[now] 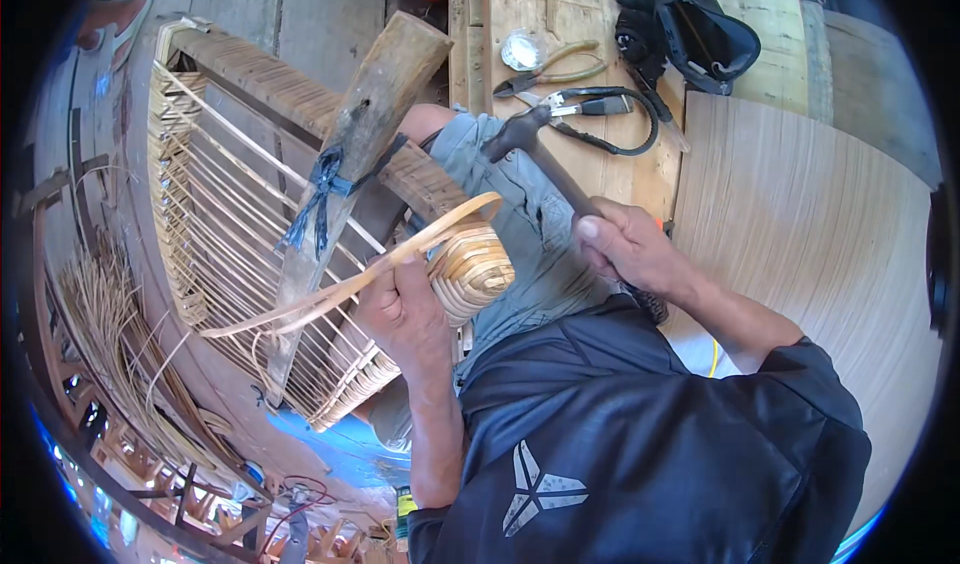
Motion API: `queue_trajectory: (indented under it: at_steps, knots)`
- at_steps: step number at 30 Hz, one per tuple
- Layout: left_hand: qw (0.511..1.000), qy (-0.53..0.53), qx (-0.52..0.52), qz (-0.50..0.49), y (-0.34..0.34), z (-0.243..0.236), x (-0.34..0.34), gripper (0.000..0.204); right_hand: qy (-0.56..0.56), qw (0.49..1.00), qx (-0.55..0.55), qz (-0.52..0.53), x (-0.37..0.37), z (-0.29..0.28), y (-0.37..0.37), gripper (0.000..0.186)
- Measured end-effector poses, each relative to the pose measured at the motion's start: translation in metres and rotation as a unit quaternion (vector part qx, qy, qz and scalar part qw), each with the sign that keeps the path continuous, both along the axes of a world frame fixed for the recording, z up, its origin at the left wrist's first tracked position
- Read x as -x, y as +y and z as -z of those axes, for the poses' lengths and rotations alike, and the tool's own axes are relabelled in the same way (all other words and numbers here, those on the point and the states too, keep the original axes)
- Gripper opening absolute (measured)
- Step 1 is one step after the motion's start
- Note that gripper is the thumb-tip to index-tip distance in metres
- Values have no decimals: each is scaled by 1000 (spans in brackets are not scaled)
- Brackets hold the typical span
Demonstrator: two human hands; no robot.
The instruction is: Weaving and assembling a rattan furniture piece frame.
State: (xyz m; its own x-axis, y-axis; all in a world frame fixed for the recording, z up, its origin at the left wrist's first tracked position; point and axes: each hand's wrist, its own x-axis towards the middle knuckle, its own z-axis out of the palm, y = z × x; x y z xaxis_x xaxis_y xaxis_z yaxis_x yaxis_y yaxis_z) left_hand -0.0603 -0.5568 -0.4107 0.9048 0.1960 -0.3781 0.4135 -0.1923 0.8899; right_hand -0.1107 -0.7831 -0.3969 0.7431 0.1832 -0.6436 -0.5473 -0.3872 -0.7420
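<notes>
Left hand (pixel 405 314) pinches the strip (pixel 440 227) across the frame (pixel 262 81); right hand (pixel 630 251) is closed round the hammer (pixel 556 176), right of the frame. Strip should be tight, and any blow clear of left hand.

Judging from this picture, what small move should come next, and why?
Probably the left hand should draw the pale cane strip snug against the wrapped frame end: the strip, pinched in that hand, bows in a loop there, while the right hand holds the hammer away from it.
</notes>
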Motion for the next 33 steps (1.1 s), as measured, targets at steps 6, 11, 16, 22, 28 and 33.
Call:
queue_trajectory:
  at_steps: [6, 11, 16, 22, 28, 33]
  knots:
    - [1000, 9, 15, -12, 5, -2, 0, 19, -31, 996, 54, -67, 4, 13, -18, 41]
    - [1000, 18, -4, 14, 4, -3, -3, 10, 84, 929, 357, 46, 32, 46, -49, 38]
    - [999, 31, -10, 9, 8, -7, -2, 11, 28, 911, 411, -21, 79, 72, -70, 33]
    - [1000, 18, -18, 9, 7, -2, -1, 13, 103, 879, 408, -225, 28, 63, -80, 34]
    - [1000, 6, -4, -18, -5, -8, -2, 25, -284, 900, 327, 50, -78, 90, -64, 21]
    - [1000, 5, -29, 1, 3, -4, 0, 15, -338, 855, 381, 101, -143, 132, -95, 24]
